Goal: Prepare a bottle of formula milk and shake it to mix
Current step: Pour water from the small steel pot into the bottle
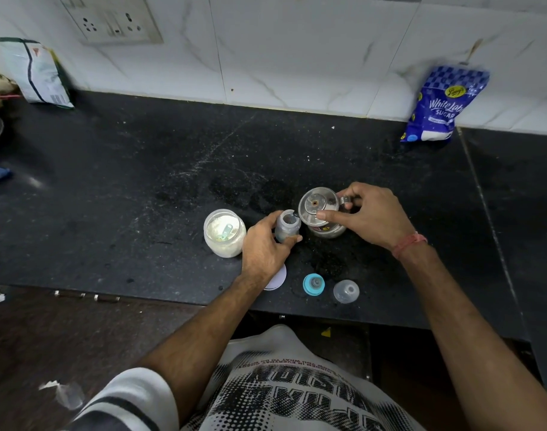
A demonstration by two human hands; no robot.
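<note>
My left hand grips a small open baby bottle standing on the black counter. My right hand holds the handle of a small steel kettle, thumb pressed on its lid. The kettle tilts toward the bottle, its spout over the bottle's mouth. Left of the bottle stands an open jar of white formula powder with a pale green scoop inside. Near the counter's front edge lie the bottle's blue ring with teat, its clear cap and a white jar lid, partly hidden by my left wrist.
A blue bag of sugar leans against the tiled wall at the back right. A white and green packet stands at the back left under a wall socket. The counter's front edge runs just beyond the small parts.
</note>
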